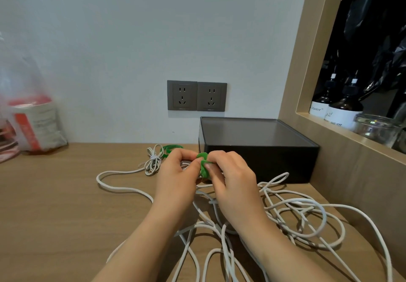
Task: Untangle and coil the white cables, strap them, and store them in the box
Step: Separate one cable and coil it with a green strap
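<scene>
**Spotter:** While your hands meet above the desk [55, 194], your left hand [178, 172] and your right hand [230, 176] both pinch the green strap [203, 164], with thumbs and fingertips curled tight on it.

**Operator:** Where is that against the box?

**Spotter:** You hold it just in front of the black box [259, 145], near its left front corner. The box sits at the back right of the desk, against the wall, with a dark lid closing its top.

**Operator:** And the cables?

**Spotter:** The loose white cables [296, 216] sprawl in tangled loops under your wrists and off to your right, reaching the foot of the box. One long loop runs out to your left. A small cable bundle [152, 161], wound on itself, lies just left of your left hand. The spare green straps [171, 147] lie just behind it. A bit of white cable shows between your hands, but I cannot tell whether the strap goes round it.

**Operator:** What else is near me?

**Spotter:** Two grey wall sockets [196, 96] sit above the box's left end. A plastic bag [33, 123] with a red-and-white pack in it stands at your far left. In the wooden niche to your right are two dark pump bottles [342, 108] and a glass jar [377, 128].
</scene>
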Demonstrator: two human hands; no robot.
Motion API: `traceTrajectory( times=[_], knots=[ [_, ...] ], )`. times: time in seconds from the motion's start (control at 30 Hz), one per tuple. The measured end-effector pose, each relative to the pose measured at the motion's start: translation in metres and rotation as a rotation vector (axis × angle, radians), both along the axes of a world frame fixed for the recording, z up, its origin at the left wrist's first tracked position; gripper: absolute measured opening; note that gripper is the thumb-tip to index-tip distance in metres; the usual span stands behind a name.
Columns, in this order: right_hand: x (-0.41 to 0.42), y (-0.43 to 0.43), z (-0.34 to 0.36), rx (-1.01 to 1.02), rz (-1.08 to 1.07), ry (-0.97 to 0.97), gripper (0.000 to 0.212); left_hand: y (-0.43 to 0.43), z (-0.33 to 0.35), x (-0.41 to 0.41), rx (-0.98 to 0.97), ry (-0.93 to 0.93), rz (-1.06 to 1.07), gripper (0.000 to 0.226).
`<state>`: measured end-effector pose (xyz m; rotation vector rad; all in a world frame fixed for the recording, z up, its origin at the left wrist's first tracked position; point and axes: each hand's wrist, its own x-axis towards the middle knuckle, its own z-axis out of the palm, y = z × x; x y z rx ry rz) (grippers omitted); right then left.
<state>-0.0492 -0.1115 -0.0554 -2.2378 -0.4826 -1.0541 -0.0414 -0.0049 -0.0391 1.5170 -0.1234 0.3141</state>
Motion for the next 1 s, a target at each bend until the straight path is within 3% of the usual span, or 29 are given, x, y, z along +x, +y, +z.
traceTrajectory(
  times=[0.17,0.27,0.4,0.63,0.77,1.0],
  knots=[
    [-0.004,-0.001,0.004,0.025,0.019,0.05,0.023,0.004,0.002,0.003,-0.007,0.054,-0.106,0.02],
    [-0.007,-0.007,0.008,0.039,0.049,0.126,0.008,0.007,0.003,0.003,0.054,0.058,-0.173,0.019],
    [-0.009,-0.015,0.012,0.081,0.095,0.255,0.015,0.008,0.004,0.0,0.166,0.015,-0.19,0.021],
    [-0.01,-0.019,0.014,0.155,0.117,0.315,0.004,0.013,0.008,-0.004,0.321,-0.037,-0.242,0.013],
    [-0.013,-0.021,0.018,0.233,0.169,0.333,0.01,0.017,0.008,-0.006,0.466,-0.099,-0.265,0.023],
    [-0.012,-0.022,0.021,0.411,0.206,0.468,0.019,0.018,0.008,-0.004,0.456,-0.118,-0.246,0.021]
  ],
)
